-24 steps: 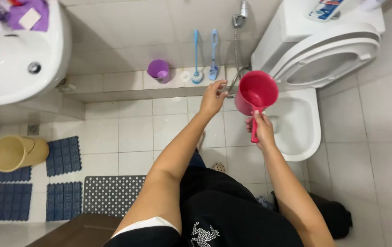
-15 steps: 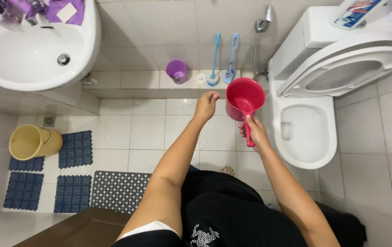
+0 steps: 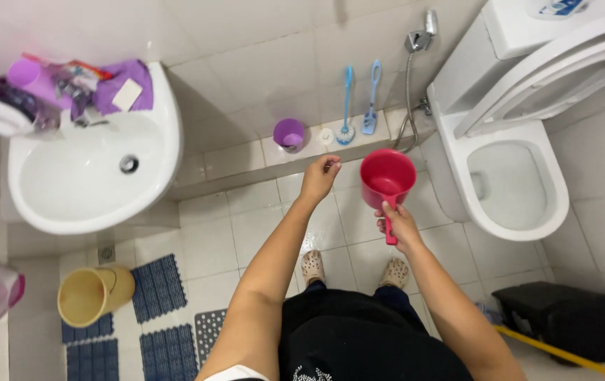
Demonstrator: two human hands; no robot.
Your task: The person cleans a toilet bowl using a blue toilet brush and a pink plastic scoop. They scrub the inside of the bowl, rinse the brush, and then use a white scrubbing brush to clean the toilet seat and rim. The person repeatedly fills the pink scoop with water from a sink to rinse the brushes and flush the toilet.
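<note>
The red dipper hung out in front of the person, to the left of the open toilet bowl and well apart from its rim. Its long axis ran from the round cup, at the far end toward the tiled ledge, back along the straight handle to the person's body, with the cup mouth facing up toward the camera. The right hand was clamped on the lower end of that handle, forearm stretched forward, so it was the hand that carried the dipper. The left hand sat just left of the cup, level with it and not touching; its fingers were drawn together in a loose pinch, and whether anything small lay between them could not be told. That arm was also extended, wrist slightly bent. On the ledge, farther from the person than the dipper, stood a purple cup and two blue brushes
</note>
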